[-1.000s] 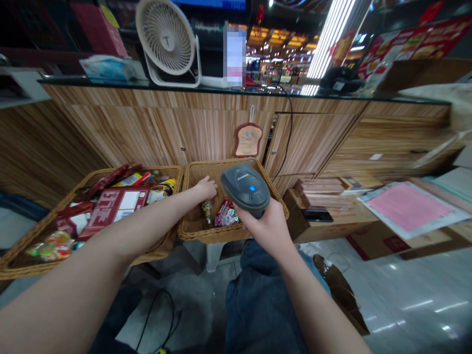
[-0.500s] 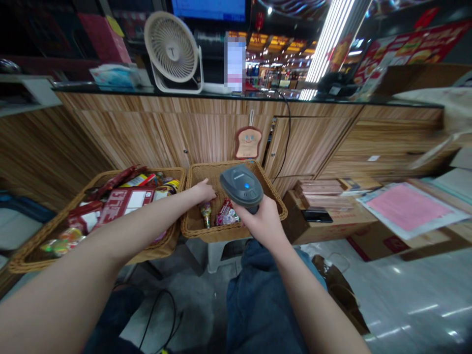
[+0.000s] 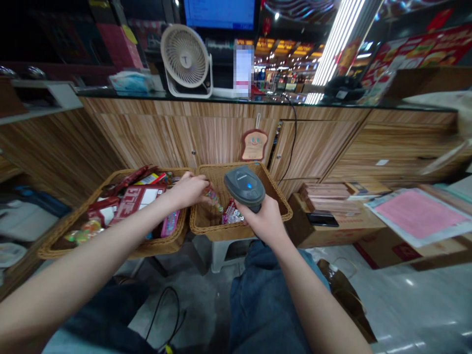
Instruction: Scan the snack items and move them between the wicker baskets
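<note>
My right hand [image 3: 266, 220] is wrapped around the handle of a dark grey barcode scanner [image 3: 245, 186], which has a blue light on top and is held over the right wicker basket [image 3: 221, 230]. At that basket's left rim, my left hand [image 3: 192, 189] pinches a small, colourful candy packet [image 3: 214, 197], tilted and slightly blurred. Its fingertips are partly hidden. Inside the same basket lies a pink and purple shiny packet [image 3: 232, 212]. The left wicker basket [image 3: 44, 251] holds several goods, among them a dark red box [image 3: 138, 199] and a pink packet [image 3: 170, 223].
A wooden counter [image 3: 155, 132] stands behind the baskets, with a white fan [image 3: 186, 59] and a screen [image 3: 221, 14] on it. A toast-shaped hanging [image 3: 254, 145] is on its front. Cardboard boxes [image 3: 346, 231] with a black phone [image 3: 322, 219] stand at right. A cable [image 3: 162, 300] lies on the floor.
My left hand has moved left and up to the basket's rim, and the candy packet has lifted and tilted with it. The scanner stays over the right basket. The view has shifted slightly.
</note>
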The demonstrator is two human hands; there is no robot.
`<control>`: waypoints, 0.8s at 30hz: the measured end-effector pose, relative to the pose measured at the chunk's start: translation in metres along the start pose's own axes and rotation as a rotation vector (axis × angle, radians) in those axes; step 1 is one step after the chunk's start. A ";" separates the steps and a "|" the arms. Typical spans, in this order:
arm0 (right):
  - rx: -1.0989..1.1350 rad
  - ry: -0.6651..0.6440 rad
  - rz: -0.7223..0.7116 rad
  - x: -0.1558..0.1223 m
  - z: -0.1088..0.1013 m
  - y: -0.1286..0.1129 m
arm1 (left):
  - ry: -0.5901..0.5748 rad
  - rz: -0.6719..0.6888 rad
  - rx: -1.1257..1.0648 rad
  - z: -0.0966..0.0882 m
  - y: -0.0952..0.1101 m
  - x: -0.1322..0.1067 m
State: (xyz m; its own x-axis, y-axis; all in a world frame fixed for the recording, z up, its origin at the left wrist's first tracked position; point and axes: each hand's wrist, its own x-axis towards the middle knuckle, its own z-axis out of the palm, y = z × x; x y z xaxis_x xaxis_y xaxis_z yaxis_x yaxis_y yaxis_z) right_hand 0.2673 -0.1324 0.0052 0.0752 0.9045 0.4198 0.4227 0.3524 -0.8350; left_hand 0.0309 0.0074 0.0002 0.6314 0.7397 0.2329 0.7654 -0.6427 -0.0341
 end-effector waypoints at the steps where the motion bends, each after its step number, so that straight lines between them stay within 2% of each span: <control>1: -0.001 -0.001 0.001 0.000 0.001 0.000 | 0.046 -0.029 -0.026 -0.004 0.001 -0.015; 5: -0.018 -0.012 -0.005 -0.001 0.005 0.001 | 0.367 -0.260 -0.297 -0.010 0.011 -0.072; 9: -0.006 -0.065 -0.018 -0.003 0.013 0.000 | 0.537 -0.494 -0.547 -0.002 0.027 -0.105; 12: 0.038 -0.146 -0.031 -0.008 0.021 -0.003 | 0.674 -0.545 -0.609 0.004 0.036 -0.113; 16: 0.086 -0.281 -0.076 -0.015 0.031 -0.010 | 0.880 -0.460 -0.580 0.007 0.039 -0.115; 19: 0.112 -0.343 -0.107 -0.017 0.036 -0.013 | 0.938 -0.484 -0.650 0.010 0.036 -0.115; 24: 0.087 -0.423 -0.158 -0.020 0.042 -0.016 | 0.996 -0.562 -0.975 0.013 0.034 -0.115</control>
State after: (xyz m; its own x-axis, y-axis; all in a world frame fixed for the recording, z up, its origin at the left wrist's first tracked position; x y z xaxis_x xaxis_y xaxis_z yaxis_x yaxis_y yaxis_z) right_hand 0.2212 -0.1459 -0.0053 -0.3670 0.8501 0.3777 0.3203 0.4967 -0.8067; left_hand -0.0137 -0.0971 -0.0408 -0.3564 0.7508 0.5561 0.2381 -0.5026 0.8311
